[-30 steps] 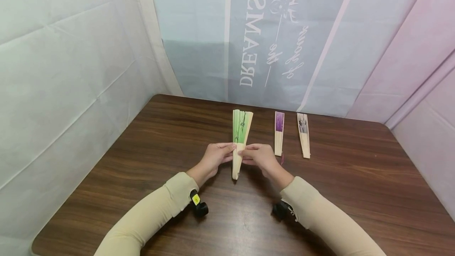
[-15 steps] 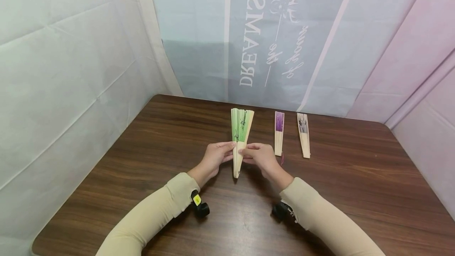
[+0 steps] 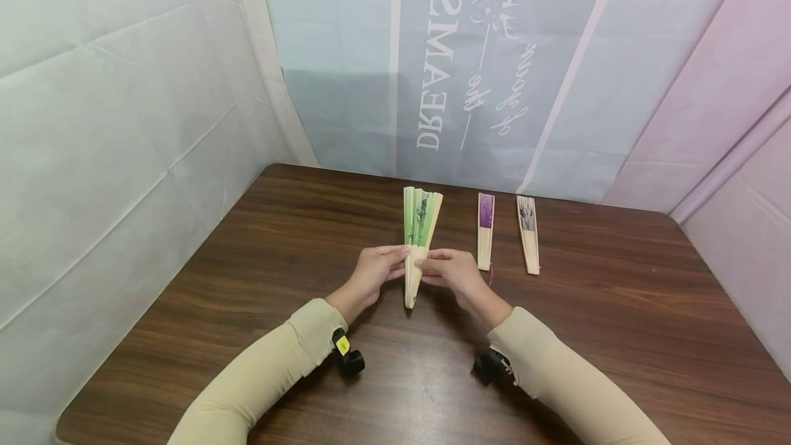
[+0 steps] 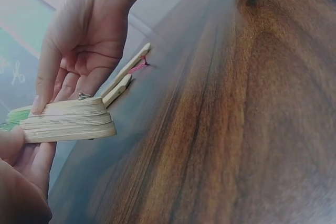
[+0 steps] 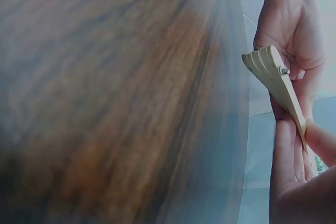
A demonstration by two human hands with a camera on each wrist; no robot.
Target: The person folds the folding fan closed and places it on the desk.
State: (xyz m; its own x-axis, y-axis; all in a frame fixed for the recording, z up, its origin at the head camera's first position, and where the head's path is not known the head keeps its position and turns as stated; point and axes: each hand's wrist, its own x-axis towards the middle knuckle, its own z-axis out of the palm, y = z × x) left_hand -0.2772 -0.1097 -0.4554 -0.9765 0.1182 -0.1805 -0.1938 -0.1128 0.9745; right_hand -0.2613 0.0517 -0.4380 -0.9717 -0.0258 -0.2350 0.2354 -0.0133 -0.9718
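A green folding fan (image 3: 420,218) with pale wooden ribs stands slightly spread between my two hands, its pivot end toward me. On its left edge, the thumb and fingers of my left hand (image 3: 372,272) pinch the ribs. My right hand (image 3: 456,272) pinches the right edge at about the same height. The left wrist view shows the stacked ribs (image 4: 68,121) and a metal pivot ring (image 4: 86,96). In the right wrist view the pivot end (image 5: 268,69) of the fan points up between both hands.
To the right on the brown wooden table (image 3: 247,266) lie a folded purple fan (image 3: 485,229) with a pink tassel (image 3: 491,276) and a folded grey fan (image 3: 528,233). A printed cloth (image 3: 346,74) hangs behind the table's far edge. White cloth (image 3: 123,122) borders the left side.
The green fan's top has spread a little wider than one second ago. Both hands keep their grip in nearly the same place. The other two fans lie still.
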